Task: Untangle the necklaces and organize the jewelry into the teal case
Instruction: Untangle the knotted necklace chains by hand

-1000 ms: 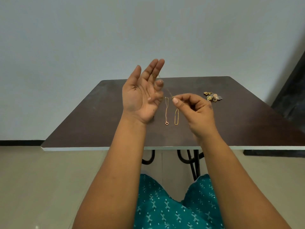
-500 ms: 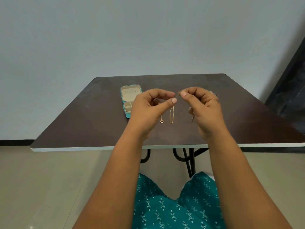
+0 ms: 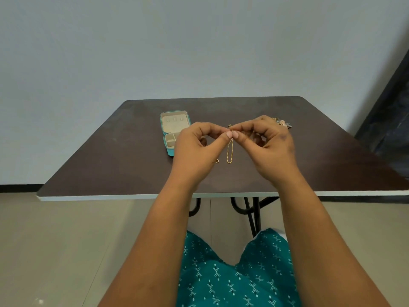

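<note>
My left hand (image 3: 197,147) and my right hand (image 3: 267,142) meet fingertip to fingertip above the dark table (image 3: 110,165). Both pinch a very thin chain; only a small gold bit (image 3: 229,126) shows above the fingers. A beaded gold chain (image 3: 229,152) lies straight on the table right below the fingertips. A small gold ring pendant (image 3: 217,161) peeks out beside my left hand, its chain hidden. The teal case (image 3: 170,151) lies open to the left of my left hand, showing a beige lining and compartments.
A pile of mixed jewelry (image 3: 284,124) sits on the table behind my right hand, partly hidden. The table's white front edge (image 3: 110,197) runs close to my forearms. A dark panel (image 3: 389,116) stands at the far right.
My left hand dropped from a raised open palm and curled into a pinch. Both hands came together at the fingertips. The view shifted, bringing the teal case into sight.
</note>
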